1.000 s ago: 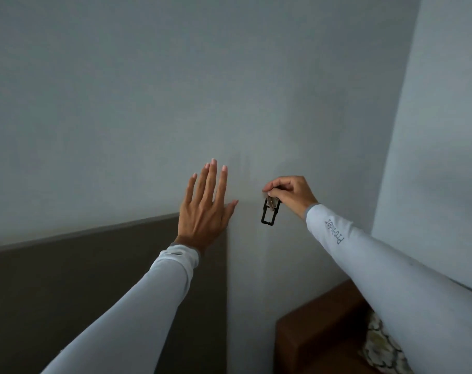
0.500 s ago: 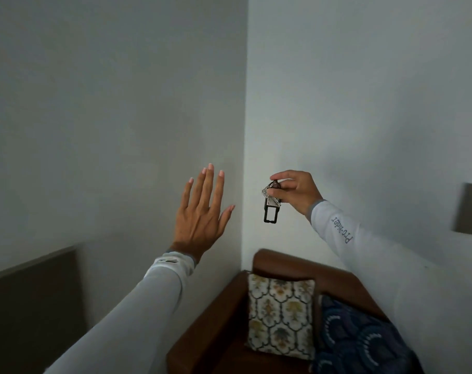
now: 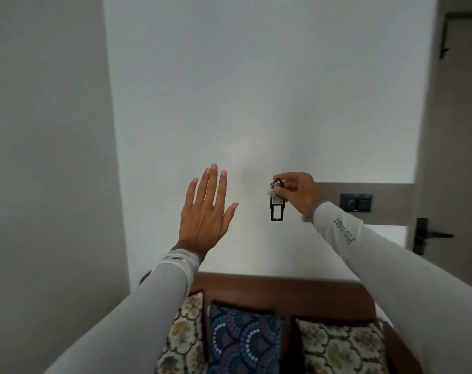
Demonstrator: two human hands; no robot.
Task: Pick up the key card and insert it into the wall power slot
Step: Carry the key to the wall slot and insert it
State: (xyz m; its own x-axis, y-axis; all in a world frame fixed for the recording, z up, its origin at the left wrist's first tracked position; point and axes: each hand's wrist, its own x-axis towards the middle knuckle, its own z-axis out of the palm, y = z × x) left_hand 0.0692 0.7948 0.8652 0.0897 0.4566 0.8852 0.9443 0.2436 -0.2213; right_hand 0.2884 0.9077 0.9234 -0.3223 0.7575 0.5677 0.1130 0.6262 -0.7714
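Note:
My right hand [image 3: 297, 191] pinches the ring of the key card [image 3: 276, 210], a black rectangular frame-like tag with a small pale piece at its top; it dangles below my fingers in front of the white wall. A dark wall panel [image 3: 356, 203], possibly the power slot, sits on a grey band to the right of that hand, a short way off. My left hand [image 3: 206, 214] is raised flat with fingers spread, palm toward the wall, holding nothing.
A brown sofa back [image 3: 283, 290] runs along the wall below my arms, with patterned cushions [image 3: 244, 341] on it. A door with a black lever handle [image 3: 429, 235] stands at the right edge. A wall corner [image 3: 113, 130] is at the left.
The view has swung right: the corner has slid left, and the sofa, the dark wall panel and the door have come into sight. Both hands keep their pose, the key card still hanging.

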